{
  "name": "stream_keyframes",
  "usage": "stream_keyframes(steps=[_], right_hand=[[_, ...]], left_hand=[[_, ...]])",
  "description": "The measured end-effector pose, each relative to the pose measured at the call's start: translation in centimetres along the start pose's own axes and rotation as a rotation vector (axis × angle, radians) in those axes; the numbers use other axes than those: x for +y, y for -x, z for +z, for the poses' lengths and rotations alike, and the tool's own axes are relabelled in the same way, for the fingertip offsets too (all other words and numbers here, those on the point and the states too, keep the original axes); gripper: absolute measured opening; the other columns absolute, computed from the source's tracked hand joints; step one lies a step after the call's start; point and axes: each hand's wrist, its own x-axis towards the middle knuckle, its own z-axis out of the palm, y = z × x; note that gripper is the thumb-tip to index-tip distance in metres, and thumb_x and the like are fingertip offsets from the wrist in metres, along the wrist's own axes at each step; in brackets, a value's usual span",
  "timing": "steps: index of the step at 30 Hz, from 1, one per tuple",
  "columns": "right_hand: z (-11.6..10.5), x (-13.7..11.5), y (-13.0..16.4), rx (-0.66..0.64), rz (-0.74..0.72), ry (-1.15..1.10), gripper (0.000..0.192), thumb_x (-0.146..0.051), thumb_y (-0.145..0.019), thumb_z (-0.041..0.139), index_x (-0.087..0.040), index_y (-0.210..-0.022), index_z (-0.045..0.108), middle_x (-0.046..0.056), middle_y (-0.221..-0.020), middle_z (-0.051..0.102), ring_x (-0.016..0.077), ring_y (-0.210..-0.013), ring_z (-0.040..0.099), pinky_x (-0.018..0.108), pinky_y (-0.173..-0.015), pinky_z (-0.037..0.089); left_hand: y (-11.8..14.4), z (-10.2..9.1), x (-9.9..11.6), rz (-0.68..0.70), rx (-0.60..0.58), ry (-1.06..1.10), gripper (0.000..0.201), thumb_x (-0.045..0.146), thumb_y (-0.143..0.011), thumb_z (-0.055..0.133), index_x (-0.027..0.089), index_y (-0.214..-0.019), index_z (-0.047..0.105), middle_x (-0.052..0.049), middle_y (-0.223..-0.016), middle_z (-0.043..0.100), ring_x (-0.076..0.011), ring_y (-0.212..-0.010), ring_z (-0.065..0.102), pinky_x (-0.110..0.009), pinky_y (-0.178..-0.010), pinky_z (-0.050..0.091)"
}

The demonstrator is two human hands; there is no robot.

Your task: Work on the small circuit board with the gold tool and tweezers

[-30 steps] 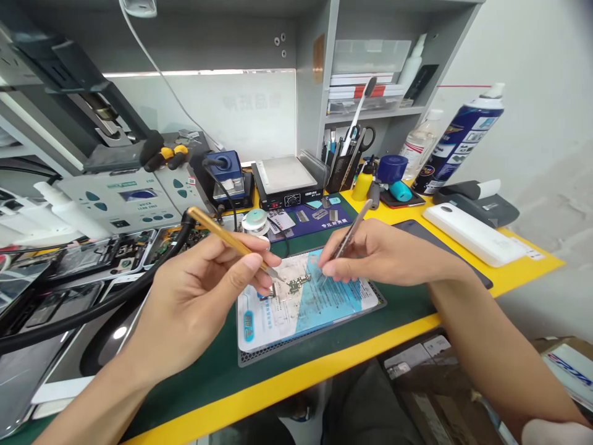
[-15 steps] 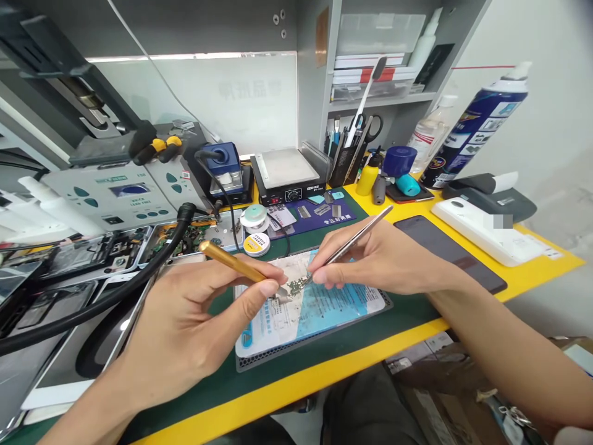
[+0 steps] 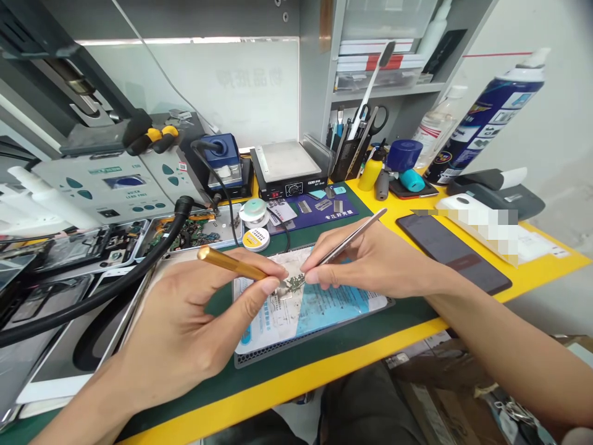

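My left hand (image 3: 185, 324) is closed around a gold-handled scraper knife (image 3: 230, 262), its thin flat blade pointing right and down. In a pinch between thumb and fingers, my right hand (image 3: 370, 262) grips metal tweezers (image 3: 356, 235). Between the two tips lies a small green circuit board (image 3: 294, 283), partly hidden by my fingers. Whether the blade touches it I cannot tell. The board rests on a blue and white printed pad (image 3: 324, 315) on the green mat (image 3: 296, 364).
Opened phones and a circuit-board tray (image 3: 192, 232) crowd the left, crossed by a thick black hose (image 3: 115, 293). Behind the pad stand solder spools (image 3: 256, 239) and a heating plate (image 3: 290, 164). A dark phone (image 3: 454, 252) lies at right, near a spray can (image 3: 486, 120).
Both hands keep their grips on the knife and the tweezers. The right hand has shifted slightly left. The whole view has tilted a little downward.
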Motion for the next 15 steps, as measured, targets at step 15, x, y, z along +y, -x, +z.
stream_keyframes(steps=[15], right_hand=[[0.16, 0.1, 0.01, -0.026, 0.007, 0.045, 0.018, -0.032, -0.083, 0.077, -0.015, -0.089, 0.08, 0.008, -0.089, 0.076, 0.0181, -0.071, 0.069, 0.027, -0.059, 0.057]], left_hand=[[-0.36, 0.0, 0.29, 0.031, -0.051, 0.016, 0.024, 0.016, -0.094, 0.063, 0.032, -0.109, 0.069, 0.008, -0.105, 0.075, -0.0123, -0.099, 0.07, -0.022, -0.089, 0.054]])
